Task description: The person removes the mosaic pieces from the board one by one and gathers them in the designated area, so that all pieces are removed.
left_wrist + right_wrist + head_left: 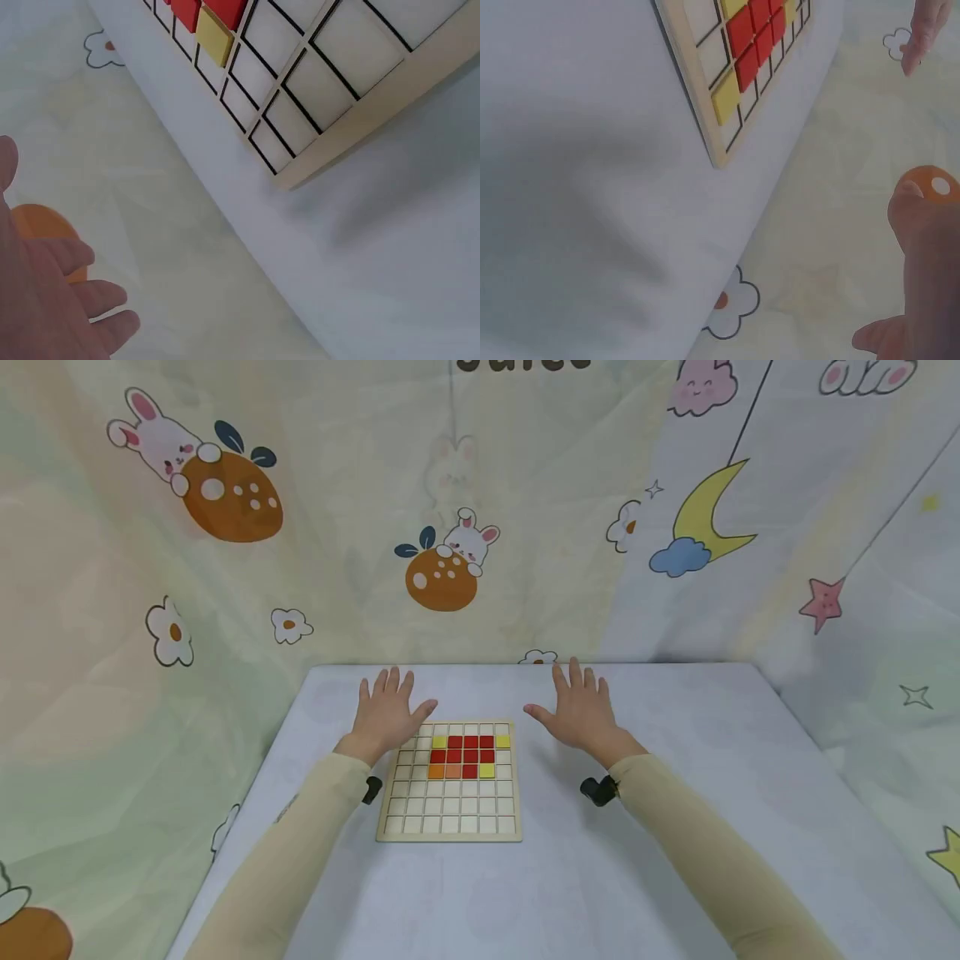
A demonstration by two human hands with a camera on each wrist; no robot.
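A square wooden grid board (pixel 450 806) lies on the white table. Red, yellow and orange square tiles fill several cells in its upper part; a red tile (pixel 470 771) and a yellow tile (pixel 487 771) are among them. My left hand (pixel 386 714), fingers spread, is held over the board's upper left corner and holds nothing. To the right of the board my right hand (pixel 581 708) is raised with fingers spread, also holding nothing. The left wrist view shows the left hand (pixel 52 292) apart from the board. In the right wrist view part of the right hand (pixel 937 262) shows.
The white table (pixel 675 843) ends at a fabric backdrop (pixel 337 552) printed with rabbits, flowers and a moon. Small black devices are strapped at both wrists, one by the right sleeve (pixel 690 827).
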